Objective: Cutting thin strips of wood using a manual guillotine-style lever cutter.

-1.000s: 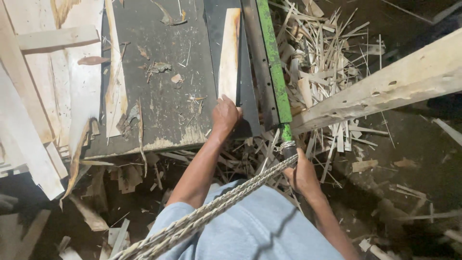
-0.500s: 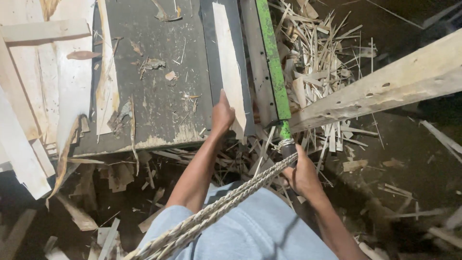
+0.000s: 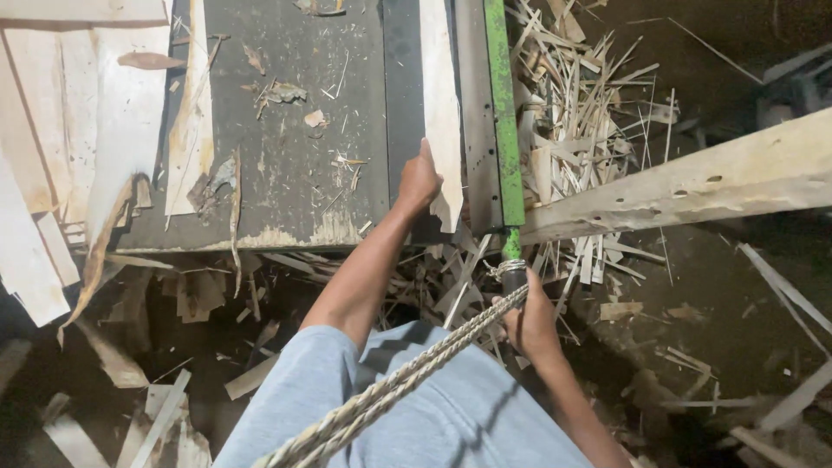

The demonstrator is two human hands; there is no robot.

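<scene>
Hands work at the near edge of a dark grey bench (image 3: 286,130) littered with chips. Left hand (image 3: 419,180) is closed on the near end of a pale wood strip (image 3: 440,104), which lies lengthwise along the bench's right side, just beside a green lever (image 3: 501,113) running along the right edge. Right hand (image 3: 530,322) is below the bench's near right corner, fingers wrapped around the dark handle (image 3: 514,276) at the lever's lower end. A twisted rope (image 3: 390,394) is tied at that handle and runs down across the person's light blue sleeve (image 3: 433,407). Past the right edge lies a heap of wood scraps (image 3: 581,113), and a long pale beam (image 3: 693,186) slants across them. Thin veneer sheets (image 3: 78,130) rest at the left edge.
</scene>
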